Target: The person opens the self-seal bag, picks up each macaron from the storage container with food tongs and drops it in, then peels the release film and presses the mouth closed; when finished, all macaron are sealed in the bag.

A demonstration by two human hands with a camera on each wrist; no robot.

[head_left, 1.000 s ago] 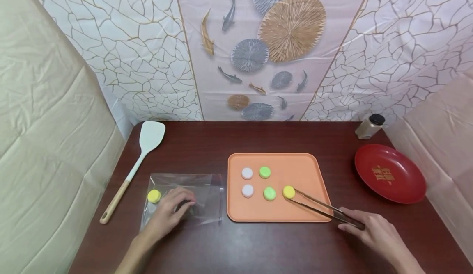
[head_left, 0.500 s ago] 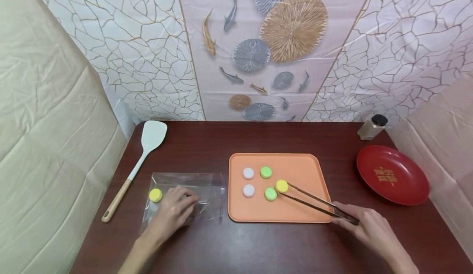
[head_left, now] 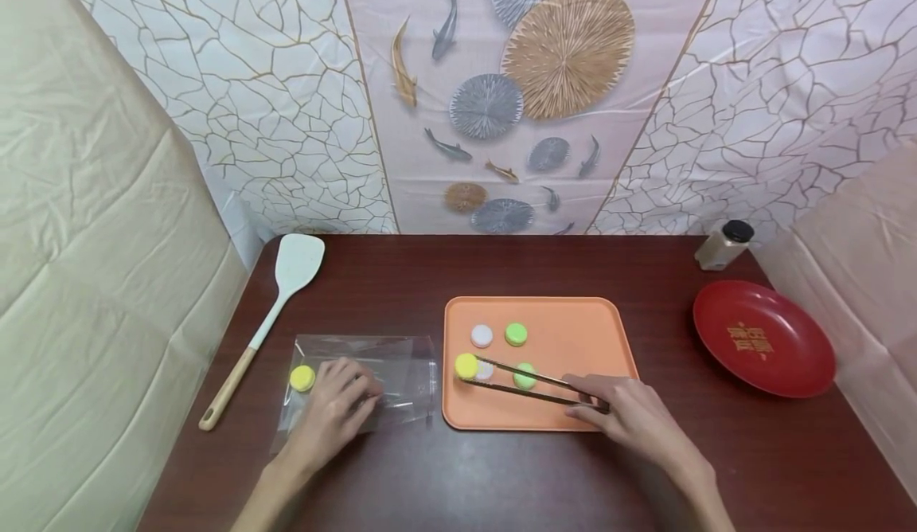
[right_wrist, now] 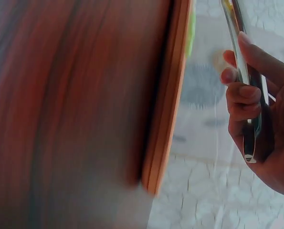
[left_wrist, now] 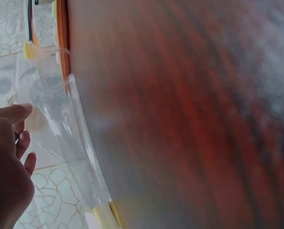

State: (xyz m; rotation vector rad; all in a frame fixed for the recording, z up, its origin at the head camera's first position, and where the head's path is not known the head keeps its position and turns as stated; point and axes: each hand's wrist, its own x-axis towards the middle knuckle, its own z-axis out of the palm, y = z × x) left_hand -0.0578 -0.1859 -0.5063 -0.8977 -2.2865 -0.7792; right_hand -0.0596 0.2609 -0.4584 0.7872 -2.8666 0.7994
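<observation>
My right hand point(head_left: 637, 416) grips metal tongs point(head_left: 533, 395), whose tips hold a yellow macaron point(head_left: 466, 366) over the left side of the orange tray point(head_left: 573, 329). That macaron partly covers a white macaron point(head_left: 485, 371). Another white macaron point(head_left: 481, 335) and two green ones, a far green macaron point(head_left: 516, 334) and a near green macaron point(head_left: 524, 376), sit on the tray. My left hand point(head_left: 335, 404) pinches the upper film of a clear plastic bag point(head_left: 404, 381), its mouth parted toward the tray in the left wrist view. Inside the bag's far end lies a second yellow macaron point(head_left: 302, 378).
A white spatula point(head_left: 295, 265) with a wooden handle lies at the left of the brown table point(head_left: 387, 277). A red oval plate point(head_left: 788, 349) stands at the right, and a black-capped jar point(head_left: 722, 245) behind it. A patterned cloth backs the table.
My right hand has carried the tongs and yellow macaron leftward across the tray, from its right part past the green macaron to the white one. The left hand stays at the bag, shifting slightly.
</observation>
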